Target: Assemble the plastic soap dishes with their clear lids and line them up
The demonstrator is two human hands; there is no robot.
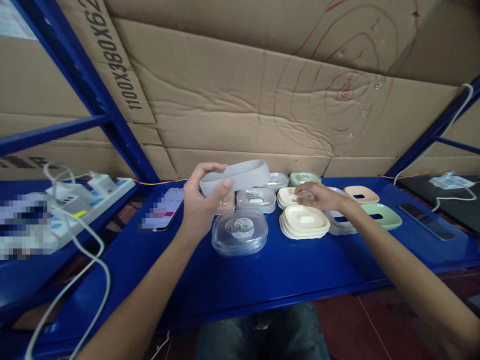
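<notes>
My left hand [200, 200] is closed round a grey oval dish [236, 176], held tilted above the blue shelf [262, 280]. Below it sits a clear lidded case [240, 232] with a round label. My right hand [318, 196] rests with fingers bent on a stack of cream inserts [288, 197] at the back. A second stack of cream trays [304, 221] lies just in front of that hand. Whether the right fingers pinch an insert is unclear.
More dishes stand behind: grey lidded ones [256, 199], a green one [304, 178], a peach tray [361, 194], a mint tray [381, 215]. A phone [167, 210] lies left, a dark remote-like bar [425, 220] right. Power strips and cables sit at both sides; cardboard backs the shelf.
</notes>
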